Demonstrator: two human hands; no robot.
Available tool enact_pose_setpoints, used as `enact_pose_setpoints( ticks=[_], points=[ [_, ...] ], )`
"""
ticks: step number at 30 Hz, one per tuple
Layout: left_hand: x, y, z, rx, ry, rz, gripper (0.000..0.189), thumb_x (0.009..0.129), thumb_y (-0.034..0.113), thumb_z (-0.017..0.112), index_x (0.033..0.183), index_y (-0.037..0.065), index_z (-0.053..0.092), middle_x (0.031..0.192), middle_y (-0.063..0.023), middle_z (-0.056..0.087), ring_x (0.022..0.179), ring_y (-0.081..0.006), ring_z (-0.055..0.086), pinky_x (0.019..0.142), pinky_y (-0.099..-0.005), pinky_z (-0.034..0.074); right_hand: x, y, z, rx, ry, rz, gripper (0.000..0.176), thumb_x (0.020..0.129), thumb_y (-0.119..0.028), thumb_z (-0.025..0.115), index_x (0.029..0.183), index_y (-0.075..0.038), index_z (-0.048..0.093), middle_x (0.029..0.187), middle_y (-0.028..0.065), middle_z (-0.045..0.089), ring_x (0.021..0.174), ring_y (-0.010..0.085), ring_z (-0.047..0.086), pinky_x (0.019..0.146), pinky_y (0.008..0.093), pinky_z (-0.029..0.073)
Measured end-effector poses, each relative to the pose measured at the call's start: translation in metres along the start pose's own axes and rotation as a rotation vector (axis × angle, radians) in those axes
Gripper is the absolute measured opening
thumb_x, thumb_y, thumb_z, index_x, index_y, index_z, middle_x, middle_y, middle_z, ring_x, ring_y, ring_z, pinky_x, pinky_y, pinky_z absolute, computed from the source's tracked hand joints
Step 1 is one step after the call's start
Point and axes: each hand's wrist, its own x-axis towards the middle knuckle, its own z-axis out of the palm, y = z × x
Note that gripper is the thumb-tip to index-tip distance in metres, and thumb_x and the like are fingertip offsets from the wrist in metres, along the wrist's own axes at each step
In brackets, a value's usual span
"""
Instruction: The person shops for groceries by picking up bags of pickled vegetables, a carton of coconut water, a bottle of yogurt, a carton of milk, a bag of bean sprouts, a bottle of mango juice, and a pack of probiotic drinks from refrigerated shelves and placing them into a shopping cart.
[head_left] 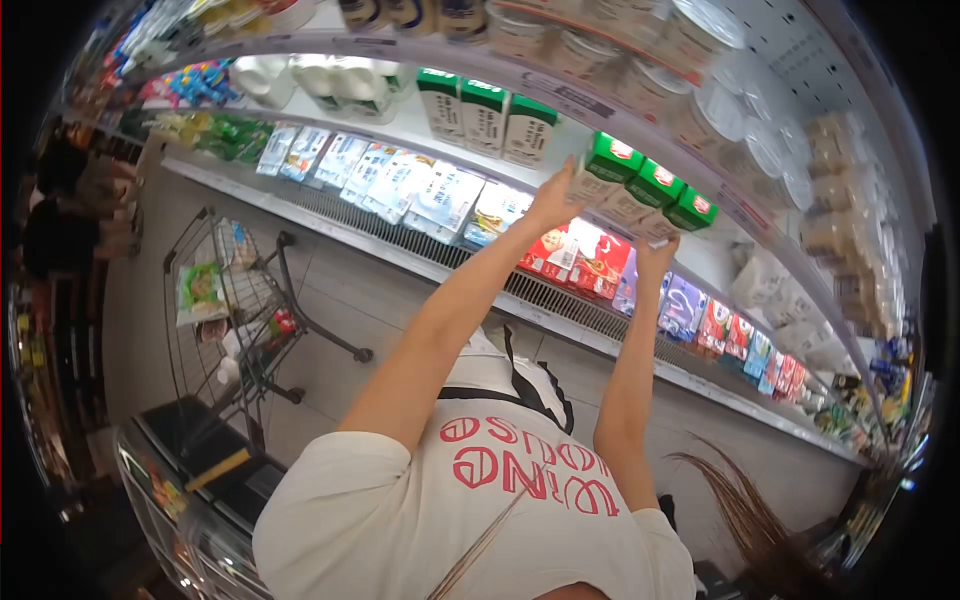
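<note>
Three green-topped cartons (650,185) are squeezed side by side between my two hands at the edge of the middle shelf (400,125). My left hand (556,198) presses on the left end of this row, fingers partly behind the carton. At the right end, my right hand (655,250) closes on the lowest part of the row. The cartons are tilted, their green tops facing me. Three more green and white cartons (483,115) stand on the same shelf to the left.
Below lie bagged packs (435,195) and red packs (575,260) on the lower shelf. Clear-lidded tubs (705,115) fill the upper shelf at right. A wire shopping cart (240,290) with goods stands at left, beside a dark-topped counter (190,450).
</note>
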Motion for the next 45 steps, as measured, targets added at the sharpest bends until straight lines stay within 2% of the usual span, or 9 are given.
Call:
enact_pose_setpoints(
  ticks=[5,9,16,21,26,31,37,42,45],
  points=[
    [-0.115,0.054,-0.061,0.029,-0.105,-0.151,0.043,0.077,0.015,0.064,0.117,-0.001,0.055,0.118,-0.0217,0.055,0.112,-0.0356,0.052,0.095,-0.042,0.042,-0.086,-0.019,0.049,-0.13,-0.246,0.272,0.053,0.079,-0.008,0.061,0.123,0.013,0.04,0.12,0.0263,0.049,0.105,0.0275,0.055,0.083,0.0345,0.049],
    [-0.22,0.08,-0.151,0.166,-0.298,-0.477,0.033,0.079,0.013,0.06,0.109,-0.001,0.058,0.105,-0.0197,0.06,0.102,-0.0349,0.057,0.087,-0.0425,0.045,-0.183,-0.028,0.124,0.01,-0.942,0.194,0.038,0.082,-0.01,0.062,0.116,0.005,0.051,0.1,0.0126,0.062,0.086,0.0187,0.06,0.072,0.0281,0.05],
    [-0.367,0.096,-0.299,0.355,0.461,-0.785,0.036,0.082,0.02,0.062,0.111,-0.001,0.06,0.103,-0.0214,0.063,0.096,-0.0358,0.059,0.084,-0.043,0.046,-0.338,-0.161,0.255,0.031,-1.838,-0.133,0.02,0.086,-0.009,0.059,0.102,0.002,0.061,0.089,0.0154,0.067,0.079,0.0211,0.067,0.07,0.0315,0.052],
    [-0.421,-0.006,-0.448,0.627,1.078,-0.866,0.03,0.081,0.017,0.064,0.103,-0.004,0.063,0.088,-0.0205,0.066,0.083,-0.0362,0.063,0.074,-0.0415,0.049,-0.42,-0.27,0.405,0.063,-1.849,-0.473,0.02,0.085,-0.011,0.058,0.098,0.003,0.063,0.086,0.0182,0.067,0.076,0.0268,0.067,0.07,0.0344,0.052],
    [-0.457,-0.141,-0.57,0.179,1.368,-1.206,0.029,0.074,0.016,0.066,0.094,-0.006,0.065,0.088,-0.025,0.066,0.089,-0.0376,0.064,0.076,-0.0417,0.051,-0.52,-0.313,0.58,0.097,-1.754,-0.697,0.018,0.082,-0.007,0.057,0.096,0.003,0.062,0.082,0.0186,0.067,0.077,0.0273,0.067,0.07,0.0341,0.051],
    [-0.485,-0.279,-0.591,0.213,0.96,-1.373,0.04,0.07,0.013,0.068,0.106,-0.003,0.061,0.097,-0.0268,0.065,0.094,-0.0389,0.064,0.082,-0.0447,0.05,-0.591,-0.306,0.686,-0.07,-1.739,-1.205,0.029,0.075,0.002,0.053,0.102,-0.004,0.063,0.089,0.022,0.063,0.082,0.0394,0.062,0.075,0.0431,0.05],
    [-0.478,-0.309,-0.577,0.124,1.151,-1.331,0.07,0.072,0.011,0.069,0.134,-0.001,0.04,0.094,-0.0248,0.066,0.092,-0.0412,0.063,0.081,-0.046,0.05,-0.627,-0.283,0.738,-0.594,-1.939,-1.591,0.038,0.078,0.001,0.054,0.111,-0.017,0.063,0.1,0.0165,0.059,0.094,0.033,0.063,0.081,0.0395,0.051],
    [-0.476,-0.318,-0.579,0.228,1.2,-1.403,0.02,0.075,0.003,0.061,0.093,-0.004,0.062,0.081,-0.0263,0.065,0.083,-0.0423,0.064,0.077,-0.0475,0.049,-0.639,-0.251,0.765,-0.63,-1.808,-1.714,0.014,0.081,-0.013,0.058,0.085,-0.014,0.071,0.085,0.0108,0.068,0.083,0.0277,0.067,0.072,0.0391,0.054],
    [-0.474,-0.298,-0.59,0.18,1.182,-1.377,0.017,0.076,0.003,0.059,0.09,-0.005,0.062,0.082,-0.0271,0.065,0.082,-0.0423,0.063,0.076,-0.0477,0.049,-0.645,-0.279,0.761,-0.596,-1.773,-1.748,0.015,0.079,-0.009,0.057,0.084,-0.009,0.07,0.083,0.0125,0.069,0.08,0.0284,0.068,0.068,0.0376,0.055]
  ],
)
